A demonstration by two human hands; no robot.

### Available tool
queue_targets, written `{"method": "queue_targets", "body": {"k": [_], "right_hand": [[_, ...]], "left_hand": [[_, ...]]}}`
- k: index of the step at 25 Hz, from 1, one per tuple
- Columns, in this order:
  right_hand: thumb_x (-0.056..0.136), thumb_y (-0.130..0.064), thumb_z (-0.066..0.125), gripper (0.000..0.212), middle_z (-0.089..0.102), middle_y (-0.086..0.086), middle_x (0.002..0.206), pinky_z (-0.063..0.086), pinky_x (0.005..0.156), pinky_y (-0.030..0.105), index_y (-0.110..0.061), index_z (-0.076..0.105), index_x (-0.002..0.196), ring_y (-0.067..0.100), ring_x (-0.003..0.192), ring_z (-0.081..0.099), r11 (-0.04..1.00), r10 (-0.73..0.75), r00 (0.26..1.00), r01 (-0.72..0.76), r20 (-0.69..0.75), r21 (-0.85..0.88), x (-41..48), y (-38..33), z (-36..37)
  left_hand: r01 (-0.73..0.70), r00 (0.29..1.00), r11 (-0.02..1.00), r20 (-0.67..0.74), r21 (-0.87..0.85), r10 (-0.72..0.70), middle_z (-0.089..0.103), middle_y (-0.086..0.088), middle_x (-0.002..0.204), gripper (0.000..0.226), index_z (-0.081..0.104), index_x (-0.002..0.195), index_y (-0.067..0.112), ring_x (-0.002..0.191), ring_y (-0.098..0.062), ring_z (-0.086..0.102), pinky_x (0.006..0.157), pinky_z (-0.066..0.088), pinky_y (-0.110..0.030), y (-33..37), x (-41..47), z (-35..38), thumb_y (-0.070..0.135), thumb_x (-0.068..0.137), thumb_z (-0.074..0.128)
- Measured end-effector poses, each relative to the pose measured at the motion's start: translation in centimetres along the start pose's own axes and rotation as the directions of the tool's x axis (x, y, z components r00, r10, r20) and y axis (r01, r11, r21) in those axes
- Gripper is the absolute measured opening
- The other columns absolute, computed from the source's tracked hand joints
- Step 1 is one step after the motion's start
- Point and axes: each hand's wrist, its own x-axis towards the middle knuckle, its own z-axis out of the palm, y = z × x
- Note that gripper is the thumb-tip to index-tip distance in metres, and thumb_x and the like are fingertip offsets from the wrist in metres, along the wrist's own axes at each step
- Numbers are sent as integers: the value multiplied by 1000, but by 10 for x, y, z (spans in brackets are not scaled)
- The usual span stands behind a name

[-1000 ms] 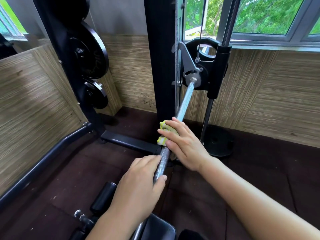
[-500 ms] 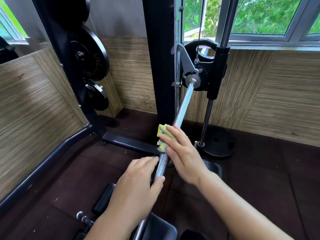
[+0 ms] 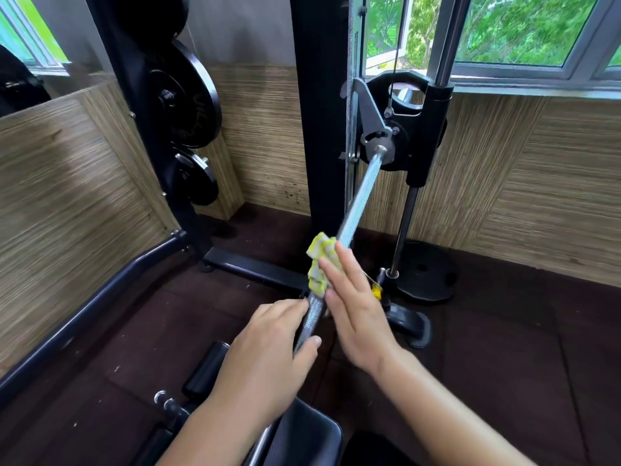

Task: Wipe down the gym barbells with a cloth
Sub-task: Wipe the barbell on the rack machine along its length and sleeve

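Bench pad: a black padded seat (image 3: 302,432) is sitting at the bottom edge, under the near end of the bar.
Left hand: the left hand (image 3: 268,351) is gripping the knurled part of the bar, with the fingers curling over the top and the thumb wrapping up the near side.
Right hand: the right hand (image 3: 359,317) is lying just beyond the left one, its fingers nearly straight and pressing the cloth against the bar. The thumb is hidden.
Cloth: a yellow-and-white cloth (image 3: 316,277) is bunching round the bar under the right fingers, just past the left fingertips.
Barbell: the steel barbell (image 3: 359,196) is running from bottom centre up and away to the right, raised off the floor.
Floor: dark rubber matting (image 3: 504,331) is spreading beneath everything.
Rack carriage: a black bracket (image 3: 379,139) is holding the bar's far end on an upright.
Weight plates: black plates (image 3: 188,95) are hanging on a frame to the far left.
Window: a window (image 3: 521,28) is showing green trees above striped tan wall panels (image 3: 537,179).
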Motion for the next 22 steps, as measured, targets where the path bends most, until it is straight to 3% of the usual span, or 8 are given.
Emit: {"method": "queue_targets", "body": {"k": [3,8,12,15,20,22], "right_hand": [[104,-17,45,40,24,-2,164,18,125,34,-18,53,144,15,154,14,997,-47,997,51,59,-64,9,6,-9],[105,-23,44,41,22,-2,165,19,124,44,-19,51,145,16,155,9,993,73,997,-70,33,-100,37,10,-18],[103,-14,46,44,24,1,165,14,125,32,-16,48,147,20,155,10,986,-131,985,141,115,-86,-51,-42,10],[103,-19,42,42,31,3,162,18,125,34,-15,52,144,22,154,15,955,-250,939,280,235,-102,-61,-46,2],[102,-28,39,45,38,8,158,27,120,48,-12,56,140,27,152,20,963,-65,972,120,225,-242,-29,-46,-7],[101,-22,43,41,45,10,152,28,121,48,-8,60,135,31,150,26,950,-115,969,171,217,-263,-53,-74,5]], "left_hand": [[10,1000,999,4,31,-10,45,25,140,53,41,142,35,129,1,36,101,38,-22,1,-6,-3,45,92,54],[63,998,996,-7,56,-63,43,26,141,56,35,146,37,128,1,37,99,37,-22,5,-37,-11,46,93,52],[120,993,989,-1,89,-120,49,22,130,50,39,139,38,122,-6,44,96,44,-30,10,-66,-17,46,91,53],[175,985,976,-23,128,-174,51,19,128,49,42,137,36,118,-9,46,94,45,-34,12,-94,-24,46,91,54],[268,962,956,-89,123,-258,48,19,136,58,38,145,31,125,-9,43,100,43,-34,13,-144,-33,47,92,54],[295,953,948,-109,121,-283,49,19,136,58,39,145,31,125,-8,43,100,43,-33,13,-165,-37,48,91,54]]}}
